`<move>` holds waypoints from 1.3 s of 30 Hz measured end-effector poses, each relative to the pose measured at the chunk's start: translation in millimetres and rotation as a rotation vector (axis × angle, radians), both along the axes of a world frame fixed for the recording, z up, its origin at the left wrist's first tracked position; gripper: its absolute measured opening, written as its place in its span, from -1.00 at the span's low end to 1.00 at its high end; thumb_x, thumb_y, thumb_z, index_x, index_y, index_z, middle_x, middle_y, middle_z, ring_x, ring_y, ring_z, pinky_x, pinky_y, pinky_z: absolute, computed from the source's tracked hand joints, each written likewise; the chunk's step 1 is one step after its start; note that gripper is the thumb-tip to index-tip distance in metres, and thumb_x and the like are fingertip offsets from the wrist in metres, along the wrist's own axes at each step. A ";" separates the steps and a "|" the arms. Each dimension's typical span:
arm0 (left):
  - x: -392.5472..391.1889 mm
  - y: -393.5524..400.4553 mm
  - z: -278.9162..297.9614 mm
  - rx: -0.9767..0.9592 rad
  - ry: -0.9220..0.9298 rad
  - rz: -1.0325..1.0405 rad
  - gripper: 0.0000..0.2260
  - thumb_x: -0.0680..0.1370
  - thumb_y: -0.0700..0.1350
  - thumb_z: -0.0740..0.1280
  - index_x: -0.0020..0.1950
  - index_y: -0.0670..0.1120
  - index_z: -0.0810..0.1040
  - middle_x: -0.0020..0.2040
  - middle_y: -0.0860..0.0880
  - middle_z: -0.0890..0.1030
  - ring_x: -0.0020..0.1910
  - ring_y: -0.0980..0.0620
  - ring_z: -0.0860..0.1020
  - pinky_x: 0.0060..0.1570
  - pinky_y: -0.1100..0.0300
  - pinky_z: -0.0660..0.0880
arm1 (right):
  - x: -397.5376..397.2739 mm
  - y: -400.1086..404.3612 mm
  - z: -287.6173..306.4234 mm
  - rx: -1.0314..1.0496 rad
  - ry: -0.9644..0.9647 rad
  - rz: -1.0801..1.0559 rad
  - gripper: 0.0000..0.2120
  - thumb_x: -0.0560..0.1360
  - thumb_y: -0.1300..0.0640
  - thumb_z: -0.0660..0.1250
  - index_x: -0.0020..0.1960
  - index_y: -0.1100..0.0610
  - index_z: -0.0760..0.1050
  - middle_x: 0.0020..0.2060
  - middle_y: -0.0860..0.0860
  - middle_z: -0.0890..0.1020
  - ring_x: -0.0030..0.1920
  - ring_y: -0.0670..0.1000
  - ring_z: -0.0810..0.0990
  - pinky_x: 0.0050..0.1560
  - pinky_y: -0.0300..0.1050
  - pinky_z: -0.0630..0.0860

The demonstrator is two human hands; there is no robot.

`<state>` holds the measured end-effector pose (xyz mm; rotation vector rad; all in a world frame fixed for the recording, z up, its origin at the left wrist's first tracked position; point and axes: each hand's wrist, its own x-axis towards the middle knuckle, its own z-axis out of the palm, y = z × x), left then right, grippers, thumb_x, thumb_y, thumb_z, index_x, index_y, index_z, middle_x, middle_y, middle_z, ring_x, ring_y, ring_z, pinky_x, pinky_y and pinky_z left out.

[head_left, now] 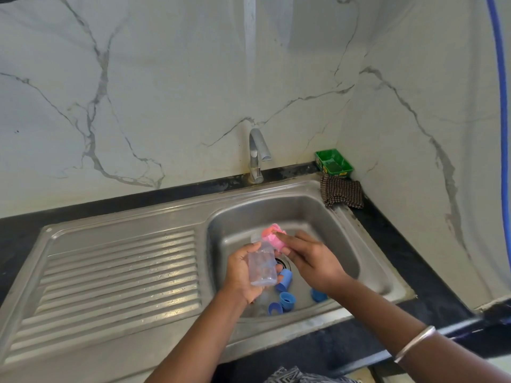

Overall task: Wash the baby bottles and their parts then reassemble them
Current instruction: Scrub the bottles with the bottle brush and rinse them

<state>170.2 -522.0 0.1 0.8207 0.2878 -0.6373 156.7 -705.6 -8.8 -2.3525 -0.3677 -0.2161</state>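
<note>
Scrubbing a bottle over the sink

My left hand (pixel 243 272) grips the clear bottle (pixel 262 265); my right hand (pixel 309 261) pinches the pink sponge (pixel 273 236) at its mouth — wet plastic could slip onto the blue caps (pixel 286 298).

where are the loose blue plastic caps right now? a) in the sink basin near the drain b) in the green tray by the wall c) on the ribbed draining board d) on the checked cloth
a: the blue plastic caps lie on the floor of the stainless steel sink basin, beside the drain, below the left hand holding the clear plastic baby bottle.
</note>
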 end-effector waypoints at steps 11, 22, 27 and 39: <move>5.3 15.0 -6.9 0.220 -0.362 -0.005 -0.39 0.21 -0.12 0.51 0.23 -0.27 0.50 -0.10 -0.28 0.53 -0.32 -0.19 0.56 -0.39 0.07 0.56 | -1.9 13.3 35.7 0.512 0.576 0.056 -0.78 0.65 0.03 0.25 0.15 0.01 0.65 -0.34 -0.13 0.64 -0.44 -0.21 0.49 -0.43 -0.36 0.38; 5.9 21.8 0.9 0.910 -0.690 -0.553 0.21 0.18 0.05 0.56 0.63 0.10 -0.17 0.46 -0.06 0.40 0.41 0.03 0.39 0.33 0.16 0.38 | 56.5 -6.8 91.2 -0.111 0.817 0.325 -0.76 0.62 0.09 0.26 0.16 -0.15 0.62 -0.46 0.02 0.47 -0.52 -0.05 0.31 -0.51 -0.24 0.24; 6.1 21.0 1.3 0.840 -0.547 -0.483 0.18 0.29 -0.21 0.59 0.63 0.06 -0.18 0.53 -0.06 0.31 0.43 0.05 0.32 0.12 0.26 0.49 | 58.9 12.1 113.0 -0.490 0.635 0.371 -0.71 0.56 0.06 0.31 0.24 -0.18 0.61 -0.37 -0.30 0.60 -0.23 -0.14 0.56 0.00 -0.12 0.52; 6.7 30.0 -15.6 0.612 -0.456 -0.204 -0.27 0.09 -0.10 0.58 0.24 -0.23 0.55 0.12 -0.35 0.61 0.06 -0.31 0.61 0.02 -0.09 0.56 | 18.7 -0.8 65.3 -0.493 -0.017 0.300 -0.68 0.58 -0.18 0.23 0.32 -0.38 0.46 -0.21 -0.12 0.48 -0.21 -0.13 0.49 -0.31 -0.20 0.33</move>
